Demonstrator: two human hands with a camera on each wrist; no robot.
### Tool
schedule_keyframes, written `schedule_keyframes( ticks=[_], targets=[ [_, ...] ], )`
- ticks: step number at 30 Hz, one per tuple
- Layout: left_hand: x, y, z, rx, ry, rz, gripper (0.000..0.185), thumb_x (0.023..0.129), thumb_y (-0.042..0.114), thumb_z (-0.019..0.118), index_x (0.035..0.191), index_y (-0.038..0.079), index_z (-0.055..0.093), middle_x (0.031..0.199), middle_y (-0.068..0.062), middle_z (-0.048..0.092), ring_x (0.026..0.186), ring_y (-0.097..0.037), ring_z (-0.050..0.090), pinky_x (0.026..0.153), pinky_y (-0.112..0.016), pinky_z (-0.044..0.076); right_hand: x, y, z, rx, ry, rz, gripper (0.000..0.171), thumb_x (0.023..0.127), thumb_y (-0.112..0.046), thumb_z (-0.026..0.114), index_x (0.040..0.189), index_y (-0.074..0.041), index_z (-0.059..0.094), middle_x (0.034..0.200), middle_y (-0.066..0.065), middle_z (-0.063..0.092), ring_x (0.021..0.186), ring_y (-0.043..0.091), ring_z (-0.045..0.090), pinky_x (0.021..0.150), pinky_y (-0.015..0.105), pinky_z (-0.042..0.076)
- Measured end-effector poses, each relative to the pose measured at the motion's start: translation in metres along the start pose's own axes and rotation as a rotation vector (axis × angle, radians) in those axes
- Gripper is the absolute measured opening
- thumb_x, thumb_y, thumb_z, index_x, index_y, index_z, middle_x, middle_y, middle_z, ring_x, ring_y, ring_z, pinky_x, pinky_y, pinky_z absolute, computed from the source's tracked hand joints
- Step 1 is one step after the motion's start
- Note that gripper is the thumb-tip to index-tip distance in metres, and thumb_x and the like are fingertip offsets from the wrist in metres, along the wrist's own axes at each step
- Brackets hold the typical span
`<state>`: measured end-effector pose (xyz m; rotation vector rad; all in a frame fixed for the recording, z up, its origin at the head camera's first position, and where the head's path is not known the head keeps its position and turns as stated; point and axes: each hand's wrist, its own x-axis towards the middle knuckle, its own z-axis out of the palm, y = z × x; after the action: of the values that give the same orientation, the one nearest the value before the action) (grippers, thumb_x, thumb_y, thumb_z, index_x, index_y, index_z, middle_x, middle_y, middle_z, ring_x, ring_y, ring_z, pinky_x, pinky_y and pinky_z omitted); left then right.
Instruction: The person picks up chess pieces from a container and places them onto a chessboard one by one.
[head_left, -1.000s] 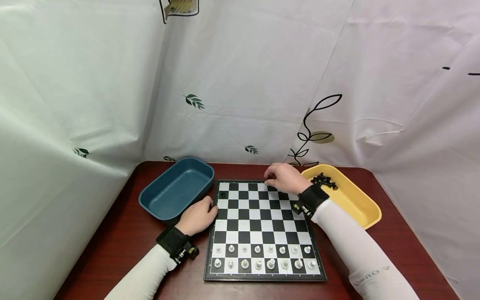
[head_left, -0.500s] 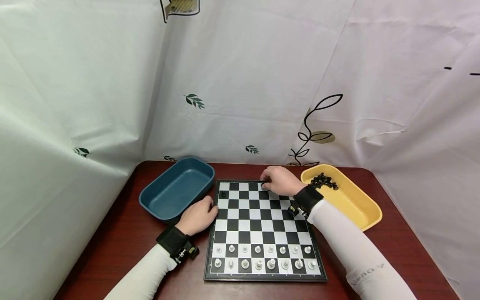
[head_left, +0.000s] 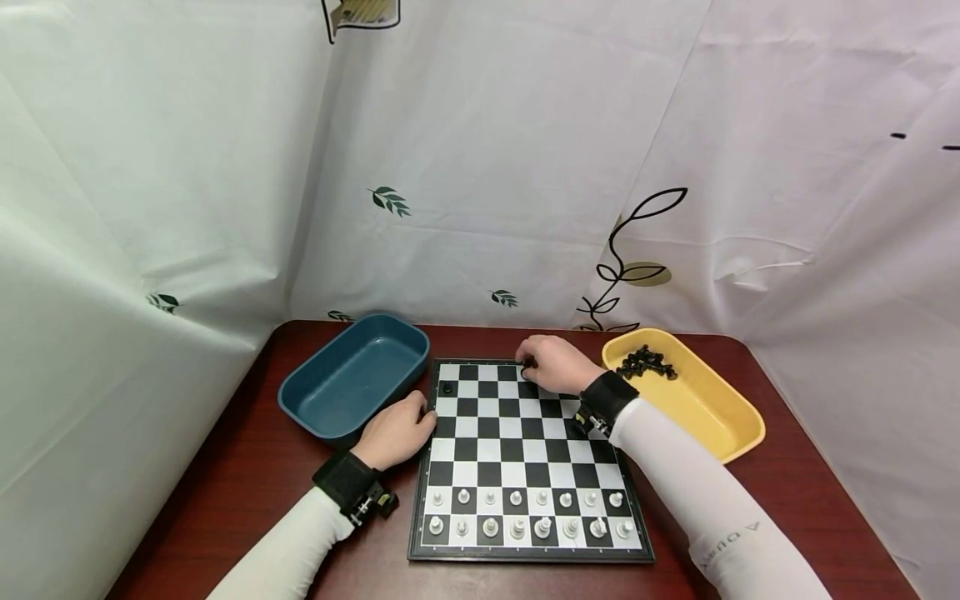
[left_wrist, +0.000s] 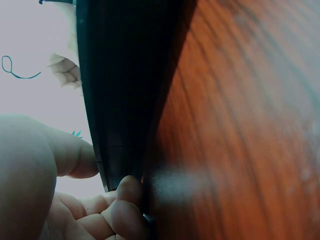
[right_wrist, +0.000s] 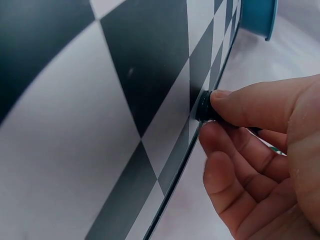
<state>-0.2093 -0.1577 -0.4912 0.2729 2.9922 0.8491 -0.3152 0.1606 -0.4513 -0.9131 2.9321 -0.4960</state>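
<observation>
Right wrist view: a round black chess piece is pinched by the right hand, the chessboard gripped by the left hand.

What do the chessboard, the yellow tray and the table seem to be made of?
Chessboard: probably plastic, satin; its squares look smooth, with a soft sheen in the right wrist view.
Yellow tray: likely moulded plastic, smooth; even colour and rounded corners suggest it.
Table: glossy wood or wood-look laminate; reddish grain shows, but the core can't be told.
</observation>
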Motion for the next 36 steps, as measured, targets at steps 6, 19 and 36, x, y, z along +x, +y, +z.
schedule_keyframes(
  ticks=[6,19,36],
  targets=[
    [0.000,0.000,0.000,-0.002,0.007,0.008,0.018,0.108,0.026,0.064,0.094,0.017,0.059,0.074,0.000,0.054,0.064,-0.017,0.053,0.061,-0.038,0.043,0.000,0.001,0.001,-0.003,-0.011,-0.005,0.021,0.102,-0.009,0.079,0.122,-0.008,0.077,0.119,0.007,0.076,0.105,0.023,0.069,0.097,0.046,0.056],
    [0.003,0.000,0.000,0.002,0.003,0.000,0.018,0.108,0.027,0.064,0.094,0.017,0.059,0.076,0.000,0.055,0.065,-0.019,0.054,0.062,-0.039,0.044,-0.005,-0.001,-0.002,0.014,-0.016,0.001,0.030,0.101,-0.007,0.078,0.131,-0.005,0.074,0.124,0.011,0.074,0.106,0.025,0.069,0.098,0.047,0.057],
    [-0.001,0.000,0.000,-0.001,0.005,0.010,0.018,0.109,0.024,0.063,0.094,0.016,0.058,0.074,-0.001,0.053,0.064,-0.018,0.052,0.062,-0.038,0.042,-0.038,0.023,-0.050,0.113,0.107,0.056,0.037,0.106,-0.018,0.077,0.139,-0.003,0.071,0.127,0.012,0.075,0.113,0.030,0.072,0.097,0.051,0.057]
  ],
)
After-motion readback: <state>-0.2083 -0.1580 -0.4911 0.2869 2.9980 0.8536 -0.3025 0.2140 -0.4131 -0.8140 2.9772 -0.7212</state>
